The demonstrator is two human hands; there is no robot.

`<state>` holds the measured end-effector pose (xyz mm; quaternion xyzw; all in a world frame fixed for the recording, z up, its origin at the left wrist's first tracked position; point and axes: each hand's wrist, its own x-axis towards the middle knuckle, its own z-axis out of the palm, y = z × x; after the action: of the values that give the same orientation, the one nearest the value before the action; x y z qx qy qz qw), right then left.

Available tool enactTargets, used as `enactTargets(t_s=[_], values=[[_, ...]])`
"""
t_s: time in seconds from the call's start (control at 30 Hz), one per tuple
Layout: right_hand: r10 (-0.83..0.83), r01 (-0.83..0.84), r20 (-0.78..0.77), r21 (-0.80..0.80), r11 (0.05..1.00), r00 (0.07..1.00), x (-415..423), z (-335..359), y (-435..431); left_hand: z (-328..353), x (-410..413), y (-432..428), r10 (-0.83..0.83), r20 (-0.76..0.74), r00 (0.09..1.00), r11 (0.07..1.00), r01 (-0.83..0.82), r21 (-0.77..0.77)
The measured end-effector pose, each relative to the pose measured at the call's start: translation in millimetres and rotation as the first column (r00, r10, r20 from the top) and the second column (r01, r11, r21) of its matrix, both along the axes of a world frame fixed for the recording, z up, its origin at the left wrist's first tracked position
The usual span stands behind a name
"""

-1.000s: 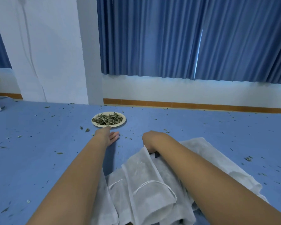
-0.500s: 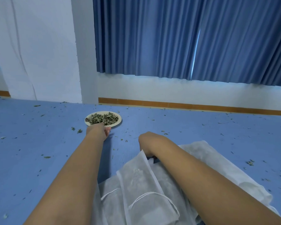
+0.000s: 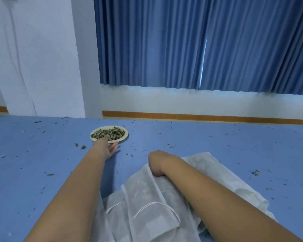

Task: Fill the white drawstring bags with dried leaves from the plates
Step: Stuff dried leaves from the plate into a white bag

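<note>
A cream plate (image 3: 123, 137) heaped with dried leaves (image 3: 112, 132) sits on the blue floor ahead. My left hand (image 3: 107, 145) is stretched out to its near rim, fingers apart, fingertips touching the plate's edge; it holds nothing that I can see. A pile of white drawstring bags (image 3: 147, 203) lies in front of me, cords showing. My right hand (image 3: 157, 161) is shut on the upper edge of the top bag, holding it raised.
Loose leaf crumbs (image 3: 82, 146) are scattered over the blue floor (image 3: 33, 163). A white wall column (image 3: 42, 67) and blue curtains (image 3: 199, 41) stand behind the plate, above an orange skirting strip (image 3: 199, 117).
My left hand has reached forward from the floor short of the plate up to its near rim. The right hand has kept its hold on the bag.
</note>
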<state>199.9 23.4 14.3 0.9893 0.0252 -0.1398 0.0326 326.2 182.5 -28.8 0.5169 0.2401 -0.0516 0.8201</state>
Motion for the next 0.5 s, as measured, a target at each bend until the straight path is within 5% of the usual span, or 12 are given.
enactTargets(t_s=[0.17,0.33,0.5], values=[[-0.039,0.047,-0.087,0.095,0.994,0.995,17,7,-11,-11,34,-6,0.034,-0.053,0.998,0.999,-0.034,0.004],[-0.05,0.058,-0.088,0.099,0.993,0.995,24,4,-14,-21,53,-9,0.012,0.046,0.999,0.999,-0.014,0.038],[-0.09,0.095,-0.05,0.097,0.991,0.995,12,0,-7,4,-1,-18,-0.078,-0.017,0.997,0.997,0.078,0.001]])
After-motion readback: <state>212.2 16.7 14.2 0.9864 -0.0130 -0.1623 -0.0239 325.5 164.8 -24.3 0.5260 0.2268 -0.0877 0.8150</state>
